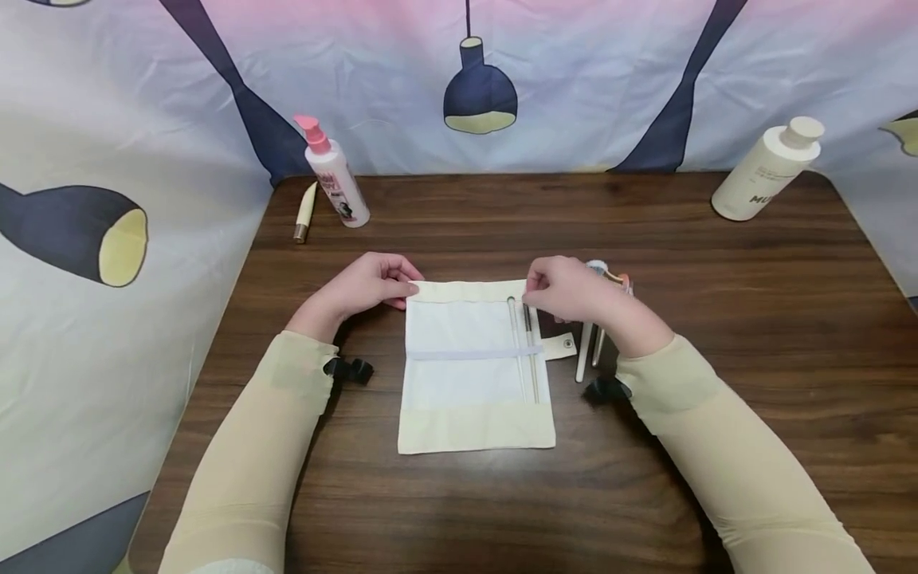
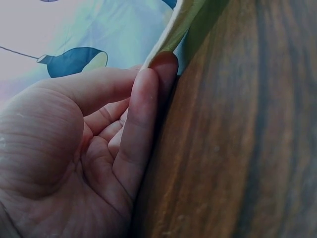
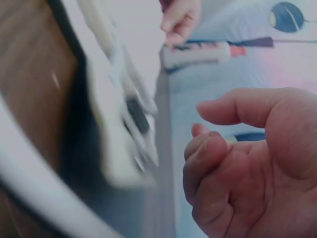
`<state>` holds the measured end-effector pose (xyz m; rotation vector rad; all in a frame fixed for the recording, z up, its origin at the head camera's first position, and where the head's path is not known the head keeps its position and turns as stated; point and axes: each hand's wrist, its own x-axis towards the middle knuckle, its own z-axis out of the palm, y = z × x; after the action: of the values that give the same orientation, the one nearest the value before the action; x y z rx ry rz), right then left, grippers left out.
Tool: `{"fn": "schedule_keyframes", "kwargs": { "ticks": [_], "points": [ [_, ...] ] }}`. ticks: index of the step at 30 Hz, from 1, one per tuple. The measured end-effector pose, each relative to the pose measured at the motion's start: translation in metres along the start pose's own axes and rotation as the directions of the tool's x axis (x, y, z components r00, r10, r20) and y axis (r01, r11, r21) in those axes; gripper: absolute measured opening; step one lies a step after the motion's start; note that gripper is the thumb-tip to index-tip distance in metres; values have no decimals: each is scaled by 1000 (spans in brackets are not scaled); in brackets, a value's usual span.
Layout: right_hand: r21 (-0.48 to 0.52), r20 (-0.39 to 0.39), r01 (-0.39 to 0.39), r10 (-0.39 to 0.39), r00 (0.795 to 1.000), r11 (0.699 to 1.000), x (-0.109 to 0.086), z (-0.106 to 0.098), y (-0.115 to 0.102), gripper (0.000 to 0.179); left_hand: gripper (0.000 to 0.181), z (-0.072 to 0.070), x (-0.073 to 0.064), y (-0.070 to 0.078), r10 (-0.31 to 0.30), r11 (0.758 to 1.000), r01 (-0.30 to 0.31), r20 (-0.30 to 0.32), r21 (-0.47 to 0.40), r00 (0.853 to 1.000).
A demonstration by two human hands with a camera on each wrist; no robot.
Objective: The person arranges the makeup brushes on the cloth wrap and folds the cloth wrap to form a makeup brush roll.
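A cream cloth brush roll (image 1: 459,383) lies unfolded on the table, with a pale strap across its middle and a snap tab on its right side. Two thin makeup brushes (image 1: 533,367) are tucked under the strap near the right edge. At the top left corner, my left hand (image 1: 366,285) pinches the roll's edge (image 2: 168,37) between thumb and fingers. My right hand (image 1: 574,287) hovers by the top right corner. In the right wrist view its thumb and loosely bent fingers (image 3: 208,148) are apart and hold nothing.
More brushes (image 1: 584,351) lie right of the roll, partly hidden by my right forearm. A pink-topped pump bottle (image 1: 337,179) and a cream tube (image 1: 305,211) are at the back left. A white bottle (image 1: 763,171) stands at the back right, before a patterned curtain (image 1: 574,88).
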<state>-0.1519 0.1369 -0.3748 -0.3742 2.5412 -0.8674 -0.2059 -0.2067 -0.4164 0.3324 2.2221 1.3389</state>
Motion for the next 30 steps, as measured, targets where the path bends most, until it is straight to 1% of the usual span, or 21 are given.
{"fn": "schedule_keyframes", "kwargs": {
  "ticks": [2,7,10,13,17,20,23,25,27,30],
  "points": [
    [23,-19,-10,10,1000,1000,-6,-8,6,13,21,0,1,0,6,1000,-6,2,5,1000],
    [78,-49,-29,33,998,997,-18,-28,23,14,24,0,1,1,-5,1000,5,17,12,1000],
    [48,-73,-44,47,996,998,-22,-40,29,14,23,-1,0,2,2,1000,-2,1,10,1000],
    [-29,-72,-73,71,995,997,-26,-52,38,14,24,-2,0,2,1,1000,-1,-2,5,1000],
    [-161,-32,-140,136,990,977,-31,-67,56,18,23,-3,0,0,-9,1000,9,6,5,1000],
    [-194,10,-173,178,984,966,-32,-73,72,21,22,-3,0,0,0,1000,0,0,10,1000],
    [-147,88,-182,196,977,972,-31,-73,84,22,22,-2,0,0,-3,1000,3,4,7,1000],
    [-126,132,-186,202,970,975,-30,-71,88,23,23,-2,0,-1,-8,1000,8,10,9,1000],
    [-106,158,-190,206,966,976,-29,-69,90,22,23,-1,1,-2,-6,1000,6,9,9,1000],
    [-104,165,-190,205,965,976,-29,-67,91,22,22,-1,0,-3,-2,1000,2,-3,8,1000]
  ]
}}
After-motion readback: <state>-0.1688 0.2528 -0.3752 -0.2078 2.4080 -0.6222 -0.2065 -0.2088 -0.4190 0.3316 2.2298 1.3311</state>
